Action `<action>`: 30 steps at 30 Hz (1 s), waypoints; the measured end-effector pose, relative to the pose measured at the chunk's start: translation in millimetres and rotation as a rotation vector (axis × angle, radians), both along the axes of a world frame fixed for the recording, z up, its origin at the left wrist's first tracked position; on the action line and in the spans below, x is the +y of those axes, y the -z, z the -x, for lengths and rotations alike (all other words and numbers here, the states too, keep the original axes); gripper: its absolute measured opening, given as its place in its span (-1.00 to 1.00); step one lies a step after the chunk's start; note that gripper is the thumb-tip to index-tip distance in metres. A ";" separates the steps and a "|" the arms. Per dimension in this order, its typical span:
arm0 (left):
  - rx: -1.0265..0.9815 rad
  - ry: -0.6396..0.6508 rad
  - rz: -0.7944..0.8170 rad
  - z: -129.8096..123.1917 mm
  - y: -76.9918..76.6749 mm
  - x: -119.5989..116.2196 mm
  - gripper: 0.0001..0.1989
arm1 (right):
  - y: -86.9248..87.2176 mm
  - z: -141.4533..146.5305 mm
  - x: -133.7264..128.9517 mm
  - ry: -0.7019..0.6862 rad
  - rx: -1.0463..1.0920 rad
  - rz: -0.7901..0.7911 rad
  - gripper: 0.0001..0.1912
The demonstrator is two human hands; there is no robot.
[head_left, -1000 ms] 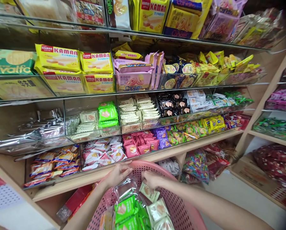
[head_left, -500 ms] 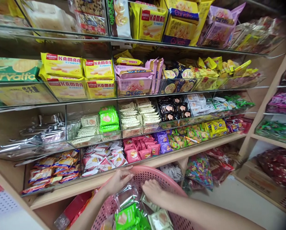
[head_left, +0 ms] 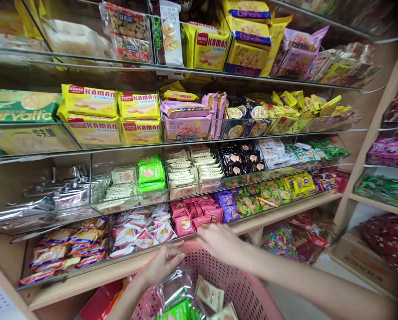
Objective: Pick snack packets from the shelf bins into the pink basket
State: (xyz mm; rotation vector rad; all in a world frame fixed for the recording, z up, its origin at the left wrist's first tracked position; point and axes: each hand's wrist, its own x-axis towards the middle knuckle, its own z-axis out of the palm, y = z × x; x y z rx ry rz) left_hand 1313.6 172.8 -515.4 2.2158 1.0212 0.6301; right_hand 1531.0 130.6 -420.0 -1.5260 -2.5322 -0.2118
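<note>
My left hand (head_left: 163, 264) is closed over the near-left rim of a pink perforated plastic basket (head_left: 242, 284). My right hand (head_left: 219, 242) is above the basket's far rim, in front of the lowest shelf and close to the pink-red snack packets (head_left: 192, 215). Its fingers are bent and slightly blurred, their tips hidden, and no item shows in them. Inside the basket are a clear plastic wrapper (head_left: 175, 286), bright green packets (head_left: 177, 311) and cream-coloured packets (head_left: 209, 293).
Glass-fronted shelves hold yellow KAMAN packs (head_left: 92, 100), cream packets (head_left: 182, 173), black packets (head_left: 242, 158) and orange-blue packets (head_left: 65, 246). Right of the basket, a bag of colourful sweets (head_left: 280, 240) sits under the shelf; a cardboard box (head_left: 362, 258) stands beyond.
My right hand has risen out of the basket to its far rim, uncovering a cream packet inside. My left hand stays on the rim. The view has tilted slightly, shifting the shelves down.
</note>
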 end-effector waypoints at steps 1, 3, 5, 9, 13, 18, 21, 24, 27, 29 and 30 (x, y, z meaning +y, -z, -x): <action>-0.001 -0.003 0.004 -0.5 -0.1 -0.4 -0.58 | -17.9 -5.1 3.0 0.015 0.025 -0.053 -0.73; -0.021 0.011 0.005 -1.8 -0.6 -1.2 -0.56 | -51.5 -14.3 13.8 0.036 0.075 -0.164 -0.72; -0.048 0.040 -0.001 -3.0 -1.3 -1.6 -0.54 | -81.1 -21.1 29.8 0.032 0.124 -0.287 -0.74; -0.062 0.059 -0.007 -3.3 -1.9 -1.1 -0.51 | -123.2 -22.8 69.2 0.009 0.173 -0.524 -0.77; -0.062 0.044 -0.006 -1.4 0.1 -0.7 -0.52 | -140.0 -9.8 100.3 0.038 0.142 -0.554 -0.75; -0.073 0.034 -0.022 -0.4 1.7 -1.6 -0.52 | -142.2 6.8 112.6 0.118 0.090 -0.494 -0.69; -0.064 0.037 -0.021 -0.9 0.7 -1.5 -0.50 | -141.4 8.6 113.4 0.150 0.064 -0.497 -0.68; -0.065 0.053 -0.007 -1.4 -0.5 -1.0 -0.48 | -139.0 7.9 116.0 0.161 0.014 -0.518 -0.68; -0.070 0.052 -0.005 -1.5 -0.9 -0.9 -0.48 | -135.0 9.7 120.4 0.161 -0.049 -0.514 -0.68; -0.076 0.053 -0.006 -1.1 -0.4 -0.9 -0.49 | -132.7 12.2 123.4 0.166 -0.066 -0.508 -0.69; -0.079 0.053 -0.005 -0.7 0.2 -0.9 -0.49 | -131.9 13.4 124.6 0.172 -0.067 -0.506 -0.68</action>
